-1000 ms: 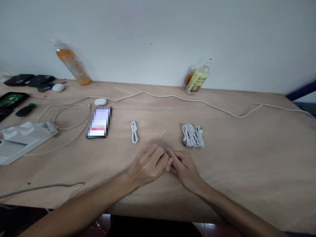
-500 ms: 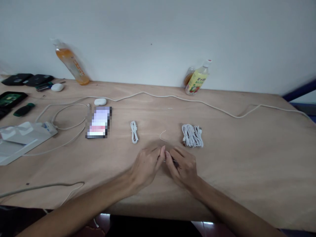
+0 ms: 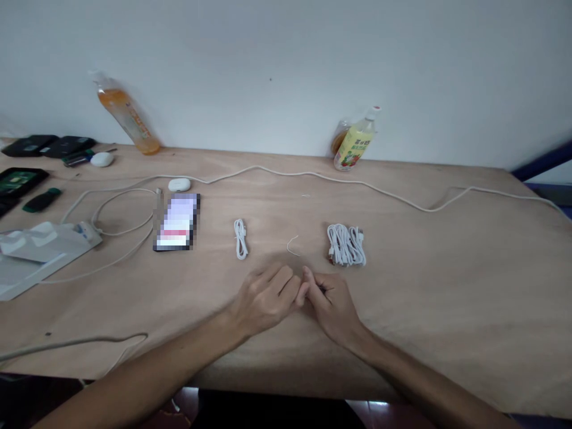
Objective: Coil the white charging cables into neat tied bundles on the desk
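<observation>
My left hand point(image 3: 270, 298) and my right hand point(image 3: 328, 301) meet low over the middle of the table, fingers curled and thumbs close together. Both are closed; whatever lies between the fingertips is hidden. Just beyond them lies a thin, curved white tie point(image 3: 291, 245). To the left of it is a single coiled white cable point(image 3: 240, 239), bundled lengthwise. A group of several coiled white cables point(image 3: 346, 244) lies beyond my right hand, packed side by side.
A phone point(image 3: 177, 221) with a lit screen and a white earbud case point(image 3: 179, 185) lie at left. A long white cord point(image 3: 308, 174) crosses the table point(image 3: 447, 310). An orange drink bottle point(image 3: 129, 119) and a yellow-labelled bottle point(image 3: 356, 143) lean against the wall. White packaging point(image 3: 49, 256) sits far left.
My left hand has turned, its knuckles now facing up and covering its thumb. A thin pale strand seen between the hands before is now hidden. The cables on the table have stayed put.
</observation>
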`<state>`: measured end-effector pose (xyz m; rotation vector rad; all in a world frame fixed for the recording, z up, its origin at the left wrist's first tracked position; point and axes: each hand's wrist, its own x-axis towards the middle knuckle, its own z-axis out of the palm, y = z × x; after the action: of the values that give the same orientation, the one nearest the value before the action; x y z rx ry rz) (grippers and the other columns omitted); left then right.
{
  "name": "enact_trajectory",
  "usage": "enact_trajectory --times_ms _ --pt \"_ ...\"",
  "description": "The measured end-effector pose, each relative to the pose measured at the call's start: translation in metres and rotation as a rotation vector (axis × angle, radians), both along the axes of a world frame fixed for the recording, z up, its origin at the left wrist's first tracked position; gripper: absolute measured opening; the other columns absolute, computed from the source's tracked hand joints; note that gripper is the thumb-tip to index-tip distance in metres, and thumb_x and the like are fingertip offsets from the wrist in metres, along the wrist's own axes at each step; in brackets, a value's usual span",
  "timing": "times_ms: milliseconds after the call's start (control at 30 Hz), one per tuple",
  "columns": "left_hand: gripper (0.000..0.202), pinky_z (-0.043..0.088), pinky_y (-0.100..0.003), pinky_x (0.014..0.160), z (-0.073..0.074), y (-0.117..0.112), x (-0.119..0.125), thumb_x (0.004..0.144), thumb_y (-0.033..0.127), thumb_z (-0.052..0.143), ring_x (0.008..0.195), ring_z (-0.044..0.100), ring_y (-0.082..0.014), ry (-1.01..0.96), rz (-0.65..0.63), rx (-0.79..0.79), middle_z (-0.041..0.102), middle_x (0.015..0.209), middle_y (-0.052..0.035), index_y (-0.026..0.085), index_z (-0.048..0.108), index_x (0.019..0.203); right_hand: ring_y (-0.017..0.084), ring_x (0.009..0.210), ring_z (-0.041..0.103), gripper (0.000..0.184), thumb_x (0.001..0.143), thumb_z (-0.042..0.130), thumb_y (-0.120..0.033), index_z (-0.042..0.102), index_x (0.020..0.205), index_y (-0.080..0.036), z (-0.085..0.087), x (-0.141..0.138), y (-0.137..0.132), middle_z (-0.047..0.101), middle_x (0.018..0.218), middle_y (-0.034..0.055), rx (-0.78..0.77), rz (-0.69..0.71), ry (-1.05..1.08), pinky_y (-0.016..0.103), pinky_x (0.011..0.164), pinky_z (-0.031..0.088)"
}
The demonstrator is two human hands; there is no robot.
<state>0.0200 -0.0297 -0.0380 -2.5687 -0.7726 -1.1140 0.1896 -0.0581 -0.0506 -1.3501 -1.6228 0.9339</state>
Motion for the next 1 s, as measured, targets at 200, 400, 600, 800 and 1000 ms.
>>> enact_trajectory --times_ms 200,400,600,800,1000 --pt "0.05 0.045 -0.029 0.054 -0.008 0.0 0.002 0.118 0.019 0.035 0.055 0.057 -0.0132 -0.066 0.032 -0.214 0.063 0.065 0.0001 0.018 0.062 0.076 0.012 0.05 0.041 0.05 0.111 0.047 -0.033 0.046 0.062 -0.023 0.0 -0.001 -0.001 0.046 0.054 -0.0039 0.176 -0.034 -0.075 0.027 0.05 0.032" --pt "0.062 0.043 -0.027 0.053 -0.01 -0.002 0.001 0.121 0.036 0.026 0.049 0.056 -0.0123 -0.093 0.067 -0.686 0.061 0.059 0.0013 0.019 0.062 0.074 0.014 0.054 0.043 0.039 0.105 0.051 -0.013 0.045 0.068 -0.025 0.001 -0.002 0.003 0.051 0.062 -0.0028 0.61 -0.104 -0.349 0.03 0.055 0.034" --pt "0.05 0.045 -0.028 0.056 -0.007 -0.001 0.001 0.119 0.021 0.033 0.058 0.059 -0.0143 -0.074 -0.003 -0.296 0.066 0.07 -0.0026 0.016 0.064 0.08 0.011 0.048 0.036 0.041 0.103 0.048 -0.011 0.044 0.065 -0.024 0.001 -0.003 0.003 0.046 0.054 -0.0056 0.512 -0.122 -0.271 0.029 0.05 0.028" --pt "0.044 0.048 -0.032 0.064 -0.001 0.005 0.006 0.115 0.014 0.043 0.066 0.06 -0.0186 0.001 0.019 -0.039 0.064 0.07 -0.003 0.018 0.062 0.076 0.009 0.044 0.034 0.046 0.105 0.047 -0.017 0.039 0.059 -0.023 0.003 0.0 0.004 0.038 0.05 -0.0066 0.355 -0.095 -0.164 0.027 0.045 0.023" --pt "0.052 0.048 -0.029 0.055 -0.014 0.002 0.003 0.12 0.023 0.028 0.059 0.065 -0.0162 -0.017 0.01 -0.288 0.069 0.071 -0.0026 0.017 0.064 0.083 0.011 0.048 0.037 0.044 0.108 0.045 -0.016 0.045 0.064 -0.023 0.002 0.002 0.008 0.045 0.055 -0.0054 0.512 -0.073 -0.249 0.028 0.049 0.027"
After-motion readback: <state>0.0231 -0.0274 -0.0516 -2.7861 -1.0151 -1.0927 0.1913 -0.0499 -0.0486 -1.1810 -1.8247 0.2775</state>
